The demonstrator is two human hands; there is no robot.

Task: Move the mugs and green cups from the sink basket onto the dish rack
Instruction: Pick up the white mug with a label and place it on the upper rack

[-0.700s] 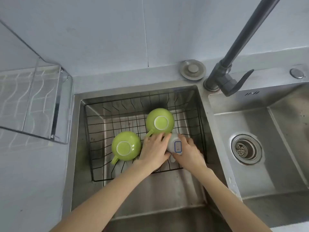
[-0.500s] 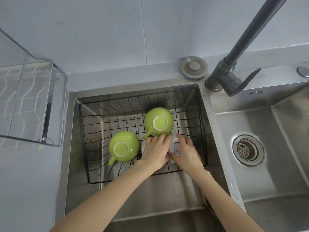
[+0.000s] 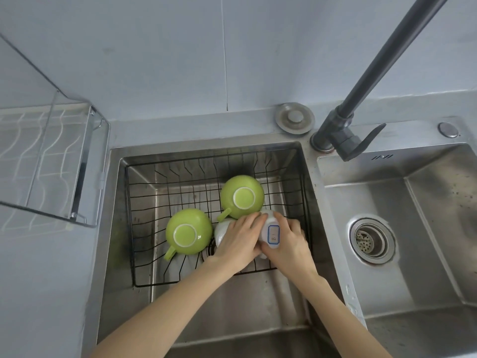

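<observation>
A black wire sink basket (image 3: 144,228) sits in the left basin. Two green cups lie upside down in it, one at the left (image 3: 187,232) and one farther back (image 3: 242,196). Two white mugs lie at the basket's front right. My left hand (image 3: 240,240) covers and grips the left white mug (image 3: 220,232). Beside it, my right hand (image 3: 290,245) wraps the right white mug (image 3: 271,229), which shows a blue-framed label. Both mugs still rest in the basket. The dish rack (image 3: 51,161) stands on the counter at the far left.
A dark tall faucet (image 3: 343,135) rises between the two basins, its spout passing overhead at the upper right. A round metal drain lid (image 3: 294,117) lies on the counter behind the sink. The right basin (image 3: 426,254) has an open drain strainer (image 3: 371,240).
Both hands stay on the white mugs in the basket. More of the left mug shows beside my left hand. The view has shifted slightly.
</observation>
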